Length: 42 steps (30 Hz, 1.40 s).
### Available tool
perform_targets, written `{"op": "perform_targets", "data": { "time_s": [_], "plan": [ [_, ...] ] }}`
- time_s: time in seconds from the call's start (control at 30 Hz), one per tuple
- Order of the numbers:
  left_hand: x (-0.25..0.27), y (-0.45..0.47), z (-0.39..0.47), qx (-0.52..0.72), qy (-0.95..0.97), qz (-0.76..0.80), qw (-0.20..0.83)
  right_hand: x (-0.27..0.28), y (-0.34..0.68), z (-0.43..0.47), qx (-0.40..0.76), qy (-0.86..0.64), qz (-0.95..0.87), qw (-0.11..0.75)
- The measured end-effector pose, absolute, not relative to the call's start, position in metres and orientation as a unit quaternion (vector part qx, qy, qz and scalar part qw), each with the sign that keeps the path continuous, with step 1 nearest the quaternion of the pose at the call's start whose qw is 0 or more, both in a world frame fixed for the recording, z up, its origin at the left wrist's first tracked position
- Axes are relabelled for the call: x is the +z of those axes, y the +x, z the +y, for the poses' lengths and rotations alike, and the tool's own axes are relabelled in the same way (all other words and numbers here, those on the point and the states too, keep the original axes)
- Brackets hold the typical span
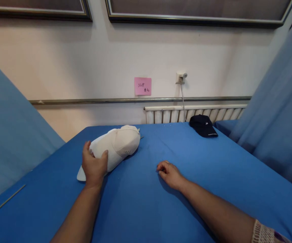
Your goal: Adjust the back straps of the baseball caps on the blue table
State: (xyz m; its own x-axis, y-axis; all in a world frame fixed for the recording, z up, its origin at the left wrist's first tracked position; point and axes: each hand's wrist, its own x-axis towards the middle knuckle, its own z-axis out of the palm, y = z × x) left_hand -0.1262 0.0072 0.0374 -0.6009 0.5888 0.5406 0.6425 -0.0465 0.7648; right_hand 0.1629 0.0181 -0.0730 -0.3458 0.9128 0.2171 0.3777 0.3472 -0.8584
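A pale cream-white bundle that looks like nested baseball caps (127, 140) lies slantwise on the blue-covered table (135, 206). Its rounded crown points to the far right, and a brim sticks out at the near left. My left hand (94, 167) grips the brim end, thumb on the near side and fingers round the far side; part of the fingers is hidden. My right hand (169, 173) rests on the blue cover right of the bundle, fingers curled in with nothing visible in them. A thin dark tip pokes out beside the crown.
A dark navy cap (203, 126) lies at the far right edge. A thin stick (5, 203) lies at the left. Behind stand a white radiator (171, 116), a metal rail (105, 101) and a wall socket (180, 78) with a cable. Blue curtains (280, 111) flank both sides.
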Motion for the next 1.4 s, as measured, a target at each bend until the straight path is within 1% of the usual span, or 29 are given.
{"op": "perform_targets", "data": {
  "time_s": [0.1,0.2,0.3,0.4,0.5,0.57,0.63,0.73,0.8,0.9,1.17,1.23,1.3,1.4],
  "plan": [
    [0.031,-0.119,0.01,-0.583,-0.407,-0.702,-0.039,-0.069,0.164,0.017,0.364,-0.436,-0.74,0.361],
    [0.029,-0.111,0.009,-0.575,-0.413,-0.695,-0.123,-0.067,0.165,0.017,0.364,-0.433,-0.743,0.358],
    [0.03,-0.102,0.004,-0.545,-0.437,-0.697,-0.164,-0.067,0.165,0.017,0.365,-0.429,-0.747,0.353],
    [0.03,-0.096,0.001,-0.539,-0.443,-0.694,-0.179,-0.066,0.165,0.017,0.363,-0.427,-0.75,0.351],
    [0.028,-0.098,0.006,-0.629,-0.372,-0.656,-0.187,-0.065,0.166,0.016,0.357,-0.425,-0.756,0.346],
    [0.03,-0.107,0.011,-0.717,-0.303,-0.59,-0.214,-0.064,0.166,0.016,0.355,-0.426,-0.759,0.341],
    [0.036,-0.122,0.014,-0.779,-0.235,-0.527,-0.244,-0.063,0.166,0.016,0.355,-0.427,-0.761,0.335],
    [0.047,-0.147,0.015,-0.81,-0.148,-0.496,-0.277,-0.062,0.166,0.016,0.359,-0.426,-0.762,0.332],
    [0.051,-0.161,0.014,-0.824,-0.133,-0.474,-0.28,-0.061,0.166,0.016,0.359,-0.423,-0.763,0.332],
    [0.05,-0.171,0.012,-0.827,-0.156,-0.455,-0.292,-0.058,0.166,0.015,0.357,-0.422,-0.765,0.331],
    [0.05,-0.172,0.005,-0.794,-0.313,-0.404,-0.329,-0.061,0.166,0.016,0.355,-0.419,-0.765,0.336],
    [0.051,-0.165,0.003,-0.781,-0.323,-0.415,-0.338,-0.064,0.164,0.018,0.385,-0.421,-0.74,0.355],
    [0.05,-0.154,0.004,-0.756,-0.318,-0.436,-0.37,-0.063,0.163,0.021,0.452,-0.432,-0.672,0.397],
    [0.041,-0.13,0.006,-0.692,-0.292,-0.462,-0.472,-0.054,0.171,0.03,0.584,-0.423,-0.496,0.483]
  ]
}}
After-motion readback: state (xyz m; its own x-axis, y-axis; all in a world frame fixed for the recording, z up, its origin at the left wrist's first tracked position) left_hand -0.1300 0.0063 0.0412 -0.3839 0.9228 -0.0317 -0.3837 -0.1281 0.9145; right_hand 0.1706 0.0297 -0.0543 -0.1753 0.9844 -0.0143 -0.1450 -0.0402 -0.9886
